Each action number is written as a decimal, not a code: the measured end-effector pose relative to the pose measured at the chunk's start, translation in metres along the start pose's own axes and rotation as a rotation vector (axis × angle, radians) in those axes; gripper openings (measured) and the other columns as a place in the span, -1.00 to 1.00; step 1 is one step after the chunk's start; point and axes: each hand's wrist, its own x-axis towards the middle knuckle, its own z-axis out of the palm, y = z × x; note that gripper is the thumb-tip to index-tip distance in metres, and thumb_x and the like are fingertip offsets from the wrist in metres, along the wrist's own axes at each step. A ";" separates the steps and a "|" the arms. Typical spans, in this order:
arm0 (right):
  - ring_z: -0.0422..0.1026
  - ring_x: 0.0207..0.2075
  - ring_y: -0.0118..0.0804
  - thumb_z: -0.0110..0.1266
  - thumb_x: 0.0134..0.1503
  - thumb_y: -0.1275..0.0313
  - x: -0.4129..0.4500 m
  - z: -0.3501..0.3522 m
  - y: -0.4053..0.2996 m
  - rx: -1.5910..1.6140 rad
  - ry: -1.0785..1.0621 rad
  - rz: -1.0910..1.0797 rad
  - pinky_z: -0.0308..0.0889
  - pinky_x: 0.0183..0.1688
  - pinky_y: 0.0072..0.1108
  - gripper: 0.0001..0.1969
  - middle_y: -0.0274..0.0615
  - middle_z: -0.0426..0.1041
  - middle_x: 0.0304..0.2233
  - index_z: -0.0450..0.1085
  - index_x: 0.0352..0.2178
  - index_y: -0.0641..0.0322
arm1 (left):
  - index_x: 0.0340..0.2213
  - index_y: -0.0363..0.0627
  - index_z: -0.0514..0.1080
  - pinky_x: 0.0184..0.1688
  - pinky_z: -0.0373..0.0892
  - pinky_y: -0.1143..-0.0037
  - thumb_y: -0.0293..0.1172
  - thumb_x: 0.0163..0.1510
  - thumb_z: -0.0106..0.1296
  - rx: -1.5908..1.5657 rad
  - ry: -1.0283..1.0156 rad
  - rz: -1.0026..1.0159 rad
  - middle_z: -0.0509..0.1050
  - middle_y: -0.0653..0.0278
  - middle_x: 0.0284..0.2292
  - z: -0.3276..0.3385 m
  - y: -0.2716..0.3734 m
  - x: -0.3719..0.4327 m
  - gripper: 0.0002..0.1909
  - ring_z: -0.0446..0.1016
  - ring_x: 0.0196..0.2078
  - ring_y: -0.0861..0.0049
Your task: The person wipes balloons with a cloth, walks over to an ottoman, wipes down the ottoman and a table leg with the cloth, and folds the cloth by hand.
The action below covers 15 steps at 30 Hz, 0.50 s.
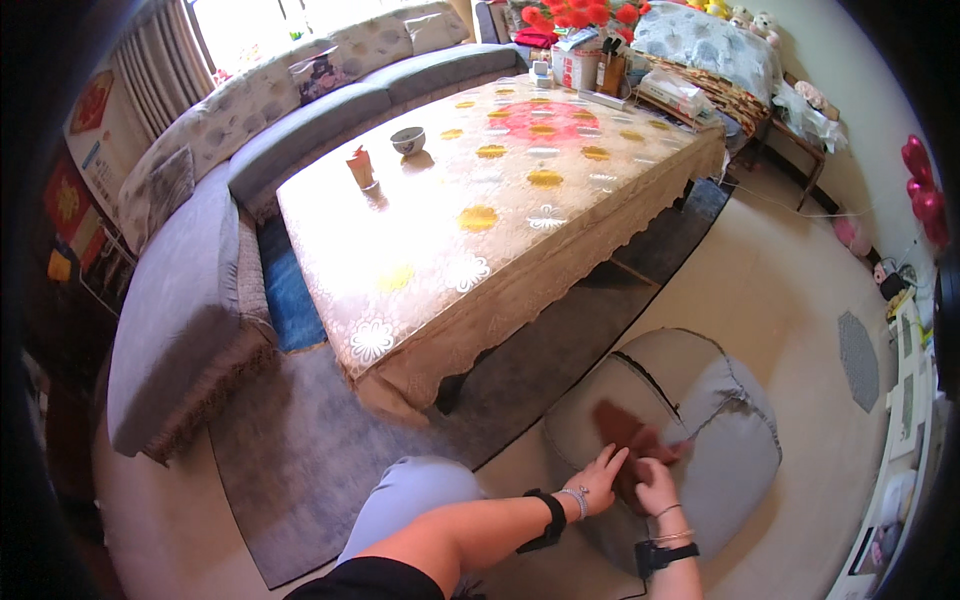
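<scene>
A reddish-brown cloth (628, 435) lies crumpled on top of a grey fabric beanbag or pouf (720, 487) with a dark zipper. My left hand (598, 482) rests on the near left side of the cloth, its fingers extended over it. Just to its right, my right hand (656, 487) has curled fingers closed on the cloth's near right part. The cloth's far end looks slightly blurred. Both wrists wear black straps and bracelets.
A long table with a patterned cloth (420, 277) stands beyond the pouf, bearing a bowl (409, 140) and an orange cup-like container (361, 168). A grey sofa (176, 292) curves around it. A grey rug (315, 457) lies beneath. At right stands a white cabinet (892, 450).
</scene>
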 end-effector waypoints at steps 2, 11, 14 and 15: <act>0.29 -0.15 0.07 -0.05 -0.25 0.56 -0.002 0.020 -0.057 -0.040 -0.158 -0.028 0.23 -0.09 -0.38 -0.61 0.09 0.31 -0.21 0.27 -0.25 0.29 | 0.08 -0.01 -0.05 0.03 0.18 0.29 -0.59 -0.18 -0.09 0.113 0.009 -0.051 -0.07 -0.03 0.11 0.009 -0.016 0.001 -0.26 0.08 0.05 -0.03; 0.37 -0.15 -0.25 -0.10 -0.20 0.60 -0.010 -0.056 -0.042 0.127 -0.447 0.293 0.28 -0.15 -0.54 -0.64 -0.08 0.39 -0.20 0.36 -0.26 0.28 | 0.03 -0.10 0.04 -0.04 0.23 0.37 -0.46 -0.14 -0.05 0.058 -0.261 -0.135 0.15 -0.05 -0.02 -0.005 0.000 -0.008 -0.36 0.24 -0.04 0.09; 0.35 -0.21 -0.12 -0.10 -0.20 0.62 -0.018 -0.087 0.018 -0.179 -0.045 0.400 0.26 -0.13 -0.44 -0.66 -0.10 0.38 -0.29 0.36 -0.29 0.28 | 0.04 -0.08 0.02 -0.02 0.22 0.38 -0.41 -0.09 -0.04 0.170 -0.365 0.004 0.20 0.02 -0.04 0.011 -0.005 -0.009 -0.37 0.23 -0.02 0.14; 0.34 -0.22 -0.05 -0.10 -0.21 0.63 -0.022 -0.094 0.021 -0.431 0.153 0.415 0.25 -0.11 -0.40 -0.63 -0.07 0.36 -0.31 0.34 -0.26 0.28 | 0.04 -0.12 0.01 -0.01 0.21 0.38 -0.40 -0.09 -0.04 0.109 -0.403 -0.026 0.19 0.02 -0.04 0.013 -0.005 -0.008 -0.36 0.22 -0.01 0.13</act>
